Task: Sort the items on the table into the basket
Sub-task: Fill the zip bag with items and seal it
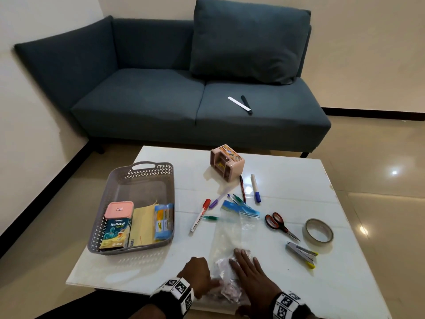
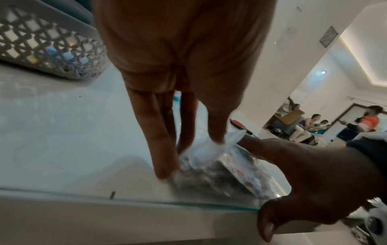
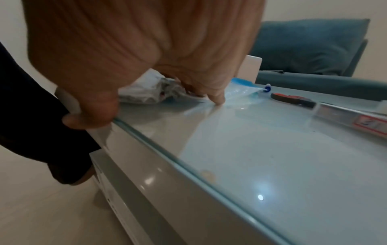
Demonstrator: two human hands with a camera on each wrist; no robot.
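A clear zip bag with a blue seal lies lengthwise on the white table, with crumpled foil packets bunched at its near end. My right hand lies flat on those packets, fingers straight, thumb over the table's front edge. My left hand touches the bag's left side with straight fingertips. In the left wrist view the bag sits between both hands. The right wrist view shows a fingertip pressing the plastic. The grey basket at left holds a pink-lidded tub, a box, a yellow pad and a blue pack.
Several markers and pens lie in the table's middle. Red-handled scissors, a tape roll and a stapler lie to the right. A pink organiser box stands at the back. A blue sofa is behind the table.
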